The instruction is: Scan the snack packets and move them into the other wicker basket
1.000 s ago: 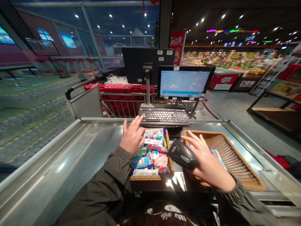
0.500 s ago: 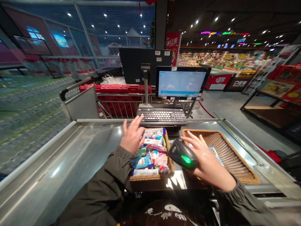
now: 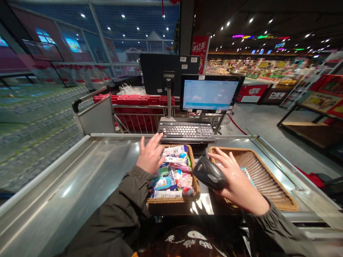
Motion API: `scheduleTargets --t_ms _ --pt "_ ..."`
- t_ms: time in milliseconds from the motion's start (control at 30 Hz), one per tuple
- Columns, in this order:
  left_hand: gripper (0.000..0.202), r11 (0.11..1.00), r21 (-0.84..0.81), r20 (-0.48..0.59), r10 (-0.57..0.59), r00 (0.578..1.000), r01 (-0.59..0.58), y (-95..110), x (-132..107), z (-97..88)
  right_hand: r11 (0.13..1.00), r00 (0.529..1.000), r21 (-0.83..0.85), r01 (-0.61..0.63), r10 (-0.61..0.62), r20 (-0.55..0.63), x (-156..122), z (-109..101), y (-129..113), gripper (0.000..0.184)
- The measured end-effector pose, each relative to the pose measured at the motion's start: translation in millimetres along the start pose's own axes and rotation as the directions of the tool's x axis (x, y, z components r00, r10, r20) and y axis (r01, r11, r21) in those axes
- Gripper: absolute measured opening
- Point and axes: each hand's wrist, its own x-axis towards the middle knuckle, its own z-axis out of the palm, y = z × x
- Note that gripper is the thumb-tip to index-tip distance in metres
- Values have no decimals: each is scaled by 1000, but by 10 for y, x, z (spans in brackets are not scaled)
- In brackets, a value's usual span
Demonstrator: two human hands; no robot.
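Note:
My left hand (image 3: 150, 155) is open, its fingers spread above the left rim of a wicker basket (image 3: 194, 175). One fingertip is at the left end of the black keyboard (image 3: 187, 130); whether it presses a key I cannot tell. Small packaged goods fill this basket, among them a pink pack (image 3: 180, 166) and a blue pack (image 3: 162, 183). In my right hand (image 3: 235, 178) is a black barcode scanner (image 3: 209, 173), its head pointing left over the basket's right edge. Under that hand lies a second wicker basket (image 3: 270, 185) holding a light-blue pack (image 3: 248, 175), partly hidden.
Behind the keyboard stand a lit monitor (image 3: 210, 93) and a second screen (image 3: 155, 73) seen from its back. A metal counter (image 3: 99, 171) with raised edges surrounds the baskets. Metal carts with red crates (image 3: 134, 101) stand beyond it.
The green light on the scanner has gone out. The whole view has shifted slightly, while both hands keep nearly the same pose.

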Motion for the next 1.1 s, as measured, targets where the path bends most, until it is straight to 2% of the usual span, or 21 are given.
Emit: scheduleTargets --t_ms 233,400,500,633,700,933,1100 --pt "7 997 -63 188 46 981 -35 -87 -207 161 1000 1000 5 0 0 9 -17 28 25 37" --pt "9 991 -120 253 80 964 -51 -18 -364 244 1000 1000 5 -16 16 17 -20 36 16 40" --pt "10 985 -158 291 115 950 -71 70 -435 282 1000 1000 12 -22 22 22 -17 44 -4 41" --pt "12 969 -220 371 192 909 -115 216 -491 332 999 999 22 -31 30 35 -26 64 -15 42" --pt "14 969 -226 397 186 899 -100 300 -518 366 999 999 28 -39 38 40 -39 68 -12 42" --pt "26 981 -194 401 82 912 -3 673 -662 531 998 997 30 -61 60 39 -98 63 18 40" --pt "27 981 -196 396 92 914 -13 758 -640 483 997 997 30 -76 75 30 -160 68 67 41"
